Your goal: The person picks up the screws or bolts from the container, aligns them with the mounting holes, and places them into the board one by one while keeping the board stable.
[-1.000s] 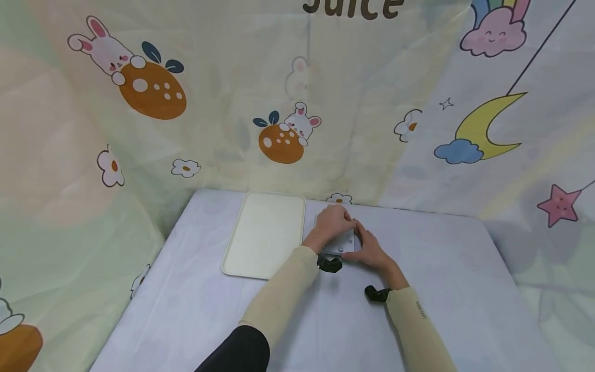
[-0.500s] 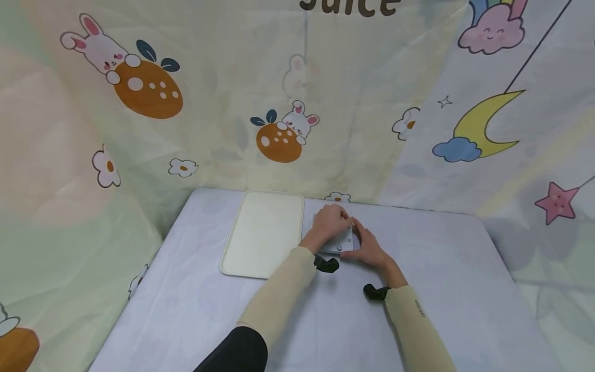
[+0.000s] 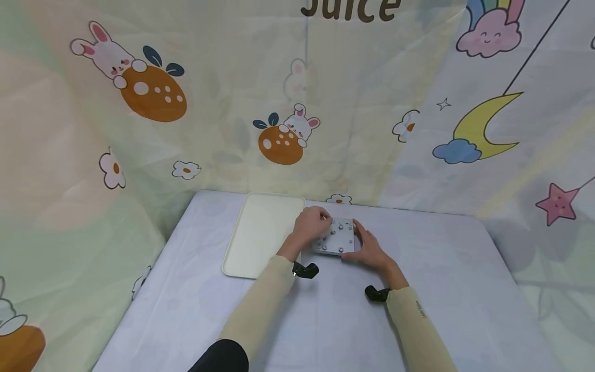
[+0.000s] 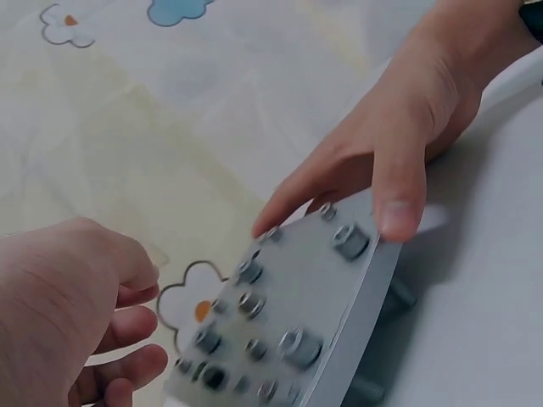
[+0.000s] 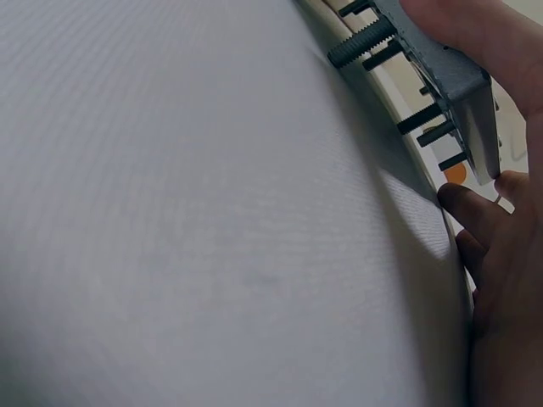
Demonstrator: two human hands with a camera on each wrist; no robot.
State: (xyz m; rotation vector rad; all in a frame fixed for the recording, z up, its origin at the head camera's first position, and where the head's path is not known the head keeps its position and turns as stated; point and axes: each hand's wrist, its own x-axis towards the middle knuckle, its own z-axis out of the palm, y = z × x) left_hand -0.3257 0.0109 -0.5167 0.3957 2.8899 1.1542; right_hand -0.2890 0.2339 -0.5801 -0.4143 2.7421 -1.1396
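Note:
A grey metal block (image 3: 338,238) carries several hex-socket bolts of different sizes across its top. Threaded bolt ends (image 5: 361,42) stick out underneath, on the side toward the tabletop. My right hand (image 3: 369,250) grips the block's right side, thumb at the near edge and fingers farther back. Beside the block's far left corner is my left hand (image 3: 310,225), its fingers curled. In the left wrist view a gap shows between the left fingers (image 4: 136,365) and the bolt heads; whether anything small sits between those fingertips is hidden.
A cream rectangular tray (image 3: 260,237) lies left of the block, with part of its right edge behind my left hand. White cloth (image 3: 441,268) covers the table. A printed cartoon curtain (image 3: 223,103) hangs close behind the table's back edge.
My left hand has moved left from over the block to its left side, uncovering more of the bolt heads. The right hand keeps its grip, and the block stays in place.

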